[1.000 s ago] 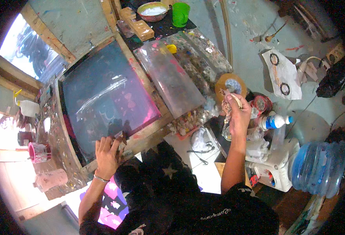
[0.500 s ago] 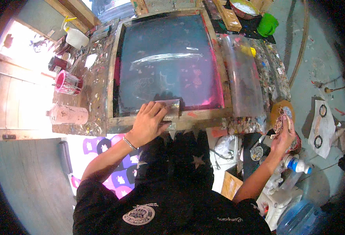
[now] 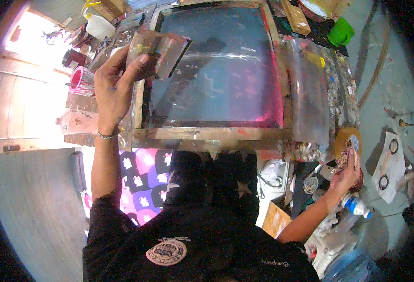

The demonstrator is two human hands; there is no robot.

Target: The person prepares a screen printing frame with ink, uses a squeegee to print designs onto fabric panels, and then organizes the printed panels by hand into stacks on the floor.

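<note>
My left hand [image 3: 113, 91] is closed around a squeegee [image 3: 167, 54] with a stained, shiny body and a dark blade edge. It holds the squeegee raised and tilted over the left part of a screen printing frame [image 3: 207, 134]. The frame's mesh [image 3: 211, 96] looks dark blue-grey, with pink along its right side and faint light marks. On the right, my right hand [image 3: 345, 177] grips a crumpled patterned rag [image 3: 342, 159]. The rag lies against a round yellowish-brown container [image 3: 354, 136], whose contents I cannot make out.
Left of the frame stand a pink-rimmed paint container [image 3: 77, 80], a pale bottle [image 3: 77, 121] and a spray bottle [image 3: 99, 26]. A clear plastic sheet [image 3: 309, 94] covers the bench to the right. Beyond are a green cup [image 3: 341, 32] and a wooden block [image 3: 296, 19]. Printed fabric pieces [image 3: 145, 183] lie below left.
My left hand has lifted the squeegee from the frame's near edge and moved it up and left. My right hand stays at the container with the rag. The whole view has shifted slightly.
</note>
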